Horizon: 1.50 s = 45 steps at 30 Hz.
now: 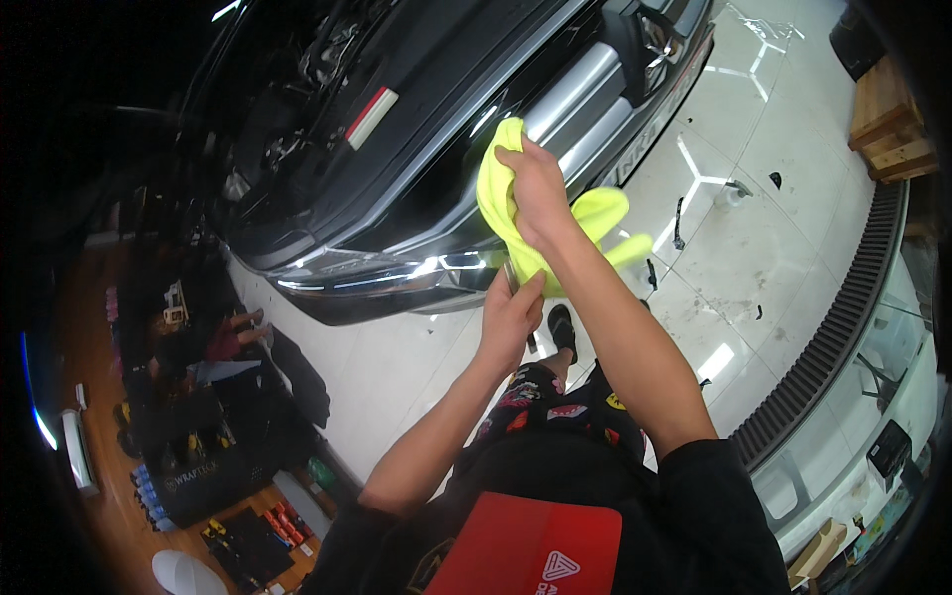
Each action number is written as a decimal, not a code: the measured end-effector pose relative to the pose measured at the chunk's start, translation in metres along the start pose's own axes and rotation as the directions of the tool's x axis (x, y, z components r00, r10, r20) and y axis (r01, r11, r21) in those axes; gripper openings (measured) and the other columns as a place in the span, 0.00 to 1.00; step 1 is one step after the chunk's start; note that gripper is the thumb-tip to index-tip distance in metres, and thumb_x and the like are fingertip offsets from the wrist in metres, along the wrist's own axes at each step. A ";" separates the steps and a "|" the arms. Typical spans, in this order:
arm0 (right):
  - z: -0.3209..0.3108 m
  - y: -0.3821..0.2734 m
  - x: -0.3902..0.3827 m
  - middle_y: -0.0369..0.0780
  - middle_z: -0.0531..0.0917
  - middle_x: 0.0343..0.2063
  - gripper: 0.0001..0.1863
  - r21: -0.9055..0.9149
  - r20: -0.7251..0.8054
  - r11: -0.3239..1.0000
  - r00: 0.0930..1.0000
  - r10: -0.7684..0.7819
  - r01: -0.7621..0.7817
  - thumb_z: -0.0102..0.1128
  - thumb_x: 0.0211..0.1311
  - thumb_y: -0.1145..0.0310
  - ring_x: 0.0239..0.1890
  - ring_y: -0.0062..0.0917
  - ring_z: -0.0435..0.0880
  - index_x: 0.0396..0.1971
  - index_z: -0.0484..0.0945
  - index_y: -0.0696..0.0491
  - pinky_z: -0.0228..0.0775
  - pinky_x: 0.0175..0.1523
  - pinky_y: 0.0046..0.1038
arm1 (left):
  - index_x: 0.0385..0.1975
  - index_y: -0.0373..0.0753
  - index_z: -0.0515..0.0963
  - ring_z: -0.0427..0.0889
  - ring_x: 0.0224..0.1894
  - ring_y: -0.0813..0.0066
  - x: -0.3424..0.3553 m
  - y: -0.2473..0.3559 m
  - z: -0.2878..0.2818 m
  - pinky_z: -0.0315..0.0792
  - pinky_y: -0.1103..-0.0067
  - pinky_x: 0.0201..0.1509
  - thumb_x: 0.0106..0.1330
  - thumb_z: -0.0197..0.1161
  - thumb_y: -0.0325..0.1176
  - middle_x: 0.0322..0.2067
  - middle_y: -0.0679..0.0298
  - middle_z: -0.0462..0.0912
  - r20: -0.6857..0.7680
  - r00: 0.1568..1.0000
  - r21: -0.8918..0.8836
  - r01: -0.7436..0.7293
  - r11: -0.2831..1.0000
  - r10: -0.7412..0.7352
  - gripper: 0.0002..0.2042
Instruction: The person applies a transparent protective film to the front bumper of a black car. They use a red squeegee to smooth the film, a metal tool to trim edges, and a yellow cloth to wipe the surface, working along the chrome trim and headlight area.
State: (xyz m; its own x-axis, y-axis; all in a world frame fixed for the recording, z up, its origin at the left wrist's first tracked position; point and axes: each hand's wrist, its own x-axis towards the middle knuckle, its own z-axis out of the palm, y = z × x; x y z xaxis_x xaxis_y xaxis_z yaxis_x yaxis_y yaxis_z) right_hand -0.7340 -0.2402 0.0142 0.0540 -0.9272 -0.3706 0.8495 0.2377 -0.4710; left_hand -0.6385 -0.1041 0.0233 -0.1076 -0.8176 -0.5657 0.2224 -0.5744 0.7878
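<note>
Just above the frame's centre, the right hand (540, 196) is clamped on the fluorescent-yellow cloth (495, 188), whose long axis runs down toward the left hand (508, 322), curled just below, its grip unclear.

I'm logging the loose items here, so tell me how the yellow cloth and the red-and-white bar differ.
Pose: the yellow cloth is gripped in the right hand, while the red-and-white bar lies on the car, untouched.
Shape: the cloth is bunched in soft folds; the bar is straight-edged.
Colour: the cloth is bright yellow; the bar is whitish with a red edge.
Shared: both appear by the car's front end.
</note>
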 end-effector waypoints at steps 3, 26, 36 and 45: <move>0.001 0.027 -0.003 0.38 0.85 0.37 0.15 -0.105 0.006 0.994 1.000 -0.002 0.002 0.55 0.70 0.76 0.36 0.24 0.84 0.54 0.79 0.61 0.76 0.41 0.25 | 0.50 0.40 0.72 0.59 0.17 0.91 -0.005 -0.009 -0.014 0.51 0.85 0.19 0.75 0.60 0.28 0.23 0.77 0.66 -0.029 1.000 0.059 0.008 0.998 -0.006 0.09; 0.014 0.092 -0.047 0.42 0.85 0.42 0.23 -0.079 -0.210 0.996 0.977 -0.046 0.030 0.54 0.69 0.77 0.40 0.29 0.85 0.63 0.75 0.62 0.79 0.47 0.29 | 0.63 0.34 0.69 0.75 0.39 0.81 -0.029 -0.039 -0.111 0.69 0.80 0.43 0.74 0.60 0.26 0.44 0.66 0.80 0.147 0.989 0.204 -0.041 0.978 0.011 0.20; 0.033 0.095 -0.011 0.38 0.85 0.34 0.13 -0.200 -0.166 0.959 0.958 -0.234 0.199 0.57 0.69 0.75 0.32 0.25 0.84 0.50 0.80 0.60 0.77 0.39 0.28 | 0.61 0.35 0.70 0.77 0.38 0.83 -0.012 -0.007 -0.101 0.72 0.81 0.40 0.73 0.62 0.27 0.42 0.66 0.80 0.173 0.980 0.248 -0.143 0.958 0.102 0.19; 0.002 0.048 -0.003 0.45 0.86 0.33 0.13 -0.075 -0.181 0.985 0.969 -0.166 0.155 0.57 0.66 0.71 0.32 0.31 0.86 0.46 0.80 0.61 0.80 0.40 0.32 | 0.67 0.37 0.67 0.77 0.39 0.86 -0.011 -0.013 -0.086 0.70 0.85 0.39 0.73 0.60 0.27 0.45 0.69 0.80 0.079 0.995 0.254 -0.082 0.964 0.064 0.23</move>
State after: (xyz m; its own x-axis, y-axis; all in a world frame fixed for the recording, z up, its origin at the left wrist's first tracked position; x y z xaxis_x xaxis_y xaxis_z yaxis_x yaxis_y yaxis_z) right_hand -0.6923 -0.2263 -0.0062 -0.1835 -0.8860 -0.4257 0.8061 0.1123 -0.5811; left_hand -0.5571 -0.0845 -0.0014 -0.1692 -0.8534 -0.4930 -0.0228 -0.4966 0.8677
